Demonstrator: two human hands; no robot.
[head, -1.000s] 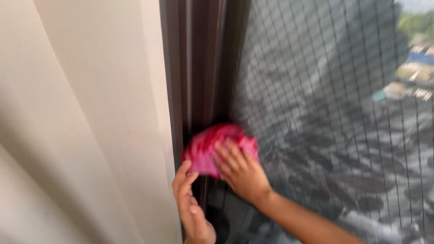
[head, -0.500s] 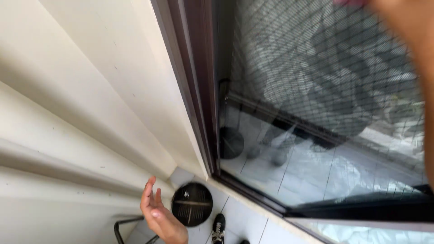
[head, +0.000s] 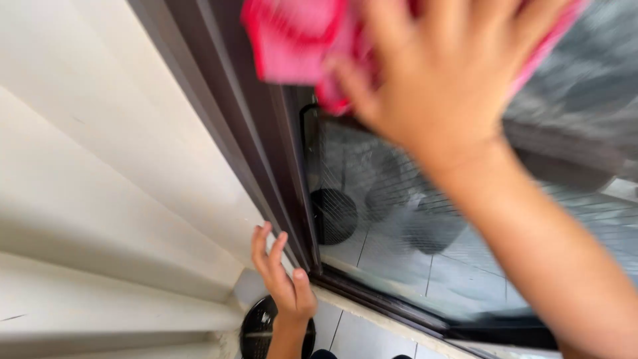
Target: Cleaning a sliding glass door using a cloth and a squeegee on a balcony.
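Up top, our right hand (head: 442,73) presses a pink cloth (head: 299,43) flat vs the glass (head: 399,219) of a sliding door, fingers spread wide over the fabric, palm down on it. Cloth sits at the top edge of view, bunched under the hand and poking out to its left, just beside the dark brown door frame (head: 246,146). Right forearm runs down to the bottom-right corner, blurred.

Lower down, our left hand (head: 282,279) rests open near the foot of the frame, fingers straight and close together, thumb tip by the frame edge; we can't tell if it really touches. Nothing held in it.

Left of the frame hangs a cream curtain (head: 100,199) w/ soft folds. Under the left wrist lies a round black object (head: 256,329) on the pale tiled floor (head: 359,332), partly hidden by the arm. Glass has a fine mesh pattern and shows grey reflections plus a dark round shape low down.
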